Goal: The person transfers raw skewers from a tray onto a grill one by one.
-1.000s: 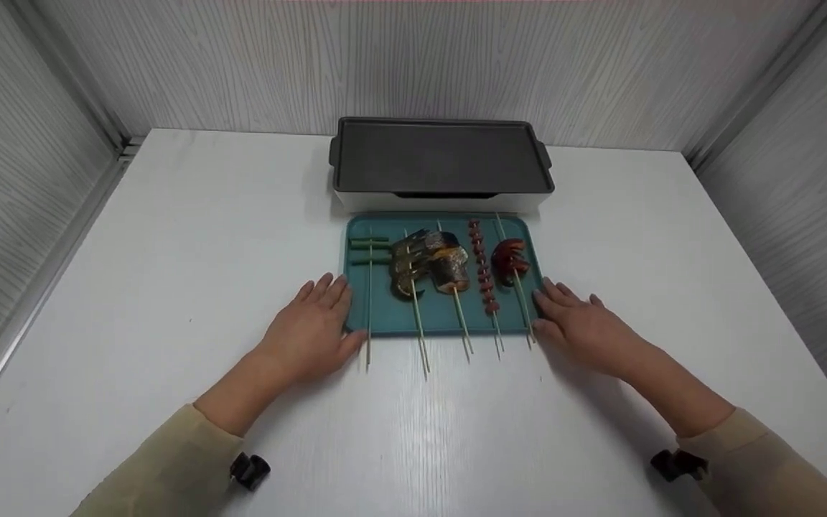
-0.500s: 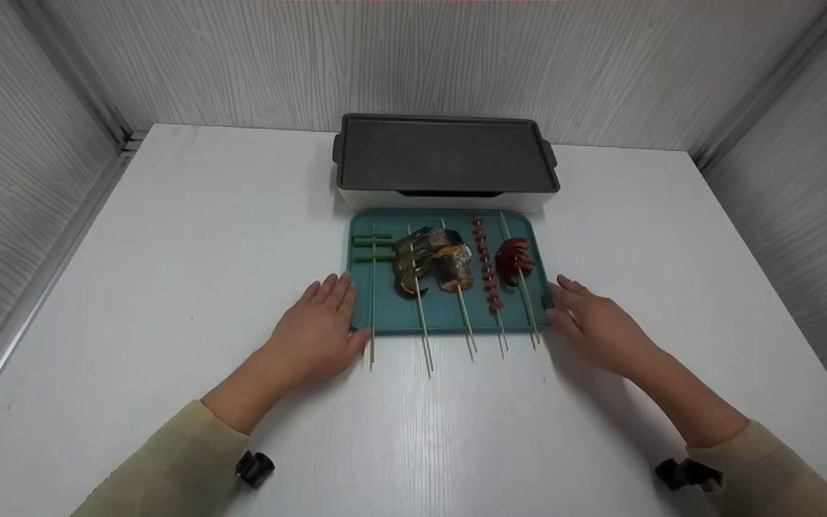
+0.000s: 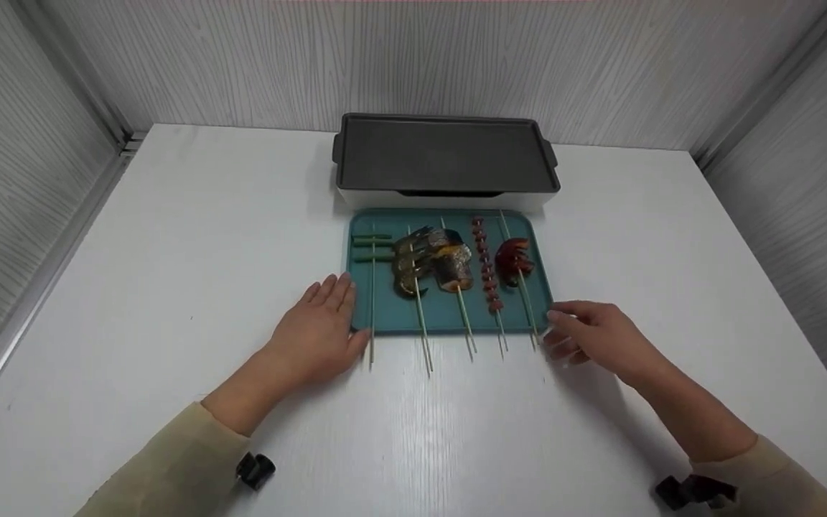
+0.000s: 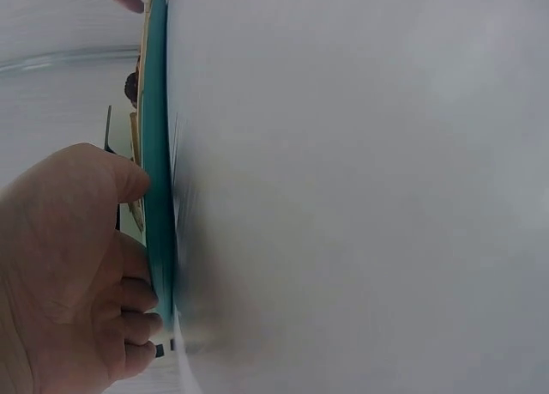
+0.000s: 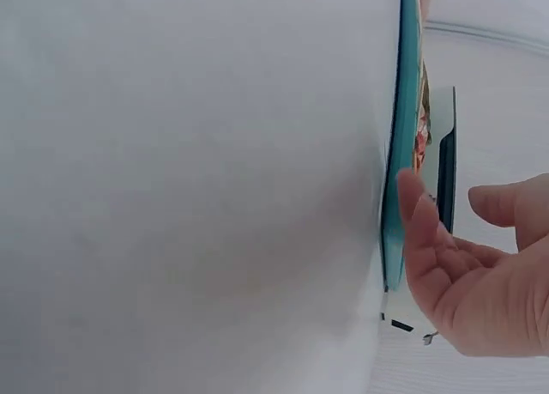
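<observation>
A teal tray [image 3: 449, 317] lies on the table with several skewers on it. From left to right they carry green vegetable sticks [image 3: 372, 242], shrimp [image 3: 408, 269], fish chunks [image 3: 453, 269], small red pieces [image 3: 487, 269] and a red pepper [image 3: 512, 260]. My left hand [image 3: 316, 334] rests at the tray's left edge, fingers extended and thumb by the front corner. My right hand [image 3: 589, 332] is beside the front right corner, near the pepper skewer's stick ends. In the right wrist view its thumb [image 5: 493, 205] stands apart from the bent fingers, with nothing seen gripped between them.
Right behind the tray stands a black griddle plate [image 3: 449, 154] on a white base [image 3: 370, 199]. Stick ends reach past the tray's front edge onto the white table [image 3: 413, 445]. Grey wood-grain panels [image 3: 449, 57] enclose the back and sides.
My right hand has come off the tray's right edge and shifted to the front right corner, its fingers bending. The left hand stays at the left edge.
</observation>
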The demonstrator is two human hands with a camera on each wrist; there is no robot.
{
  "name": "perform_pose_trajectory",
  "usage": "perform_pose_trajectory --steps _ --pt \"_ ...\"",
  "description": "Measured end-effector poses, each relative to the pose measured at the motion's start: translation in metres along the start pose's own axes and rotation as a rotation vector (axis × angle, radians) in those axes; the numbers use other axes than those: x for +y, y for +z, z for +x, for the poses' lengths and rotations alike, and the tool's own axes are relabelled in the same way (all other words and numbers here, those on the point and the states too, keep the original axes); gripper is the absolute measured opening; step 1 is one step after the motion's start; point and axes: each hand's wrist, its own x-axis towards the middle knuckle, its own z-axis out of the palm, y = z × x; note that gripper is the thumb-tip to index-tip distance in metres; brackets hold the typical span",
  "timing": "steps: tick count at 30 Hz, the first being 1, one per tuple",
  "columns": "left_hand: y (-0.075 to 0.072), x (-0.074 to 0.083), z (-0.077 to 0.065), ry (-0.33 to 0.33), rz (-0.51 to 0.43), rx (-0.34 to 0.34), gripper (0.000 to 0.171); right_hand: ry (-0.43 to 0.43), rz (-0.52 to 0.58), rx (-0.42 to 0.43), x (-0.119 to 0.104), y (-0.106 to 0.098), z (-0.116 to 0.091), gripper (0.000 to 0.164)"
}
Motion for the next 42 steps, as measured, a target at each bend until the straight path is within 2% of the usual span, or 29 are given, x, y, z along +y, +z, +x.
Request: perform_pose_trajectory --steps 4,15,22,30,37,42 --pt "0.0 0.0 0.0 -0.005 -0.001 -0.005 0.079 0.065 0.152 -0.078 0.003 0.003 0.004 0.064" --pt "0.0 0.0 -0.002 0.012 -0.005 0.011 0.077 0.143 0.385 -0.153 0.006 0.008 0.011 0.061" --pt "0.0 -0.001 -0.002 0.012 0.009 0.015 0.077 0.155 0.415 -0.116 0.006 0.007 0.011 0.051" --pt "-0.001 -0.003 -0.001 0.014 0.036 0.01 0.079 0.13 0.416 -0.078 0.009 0.006 0.01 0.043" --pt "-0.001 -0.004 0.0 0.021 0.029 0.011 0.078 0.124 0.397 -0.052 0.008 0.004 0.005 0.044" --pt "-0.001 -0.004 -0.002 0.035 0.016 0.015 0.078 0.093 0.394 -0.065 0.006 0.002 -0.003 0.046"
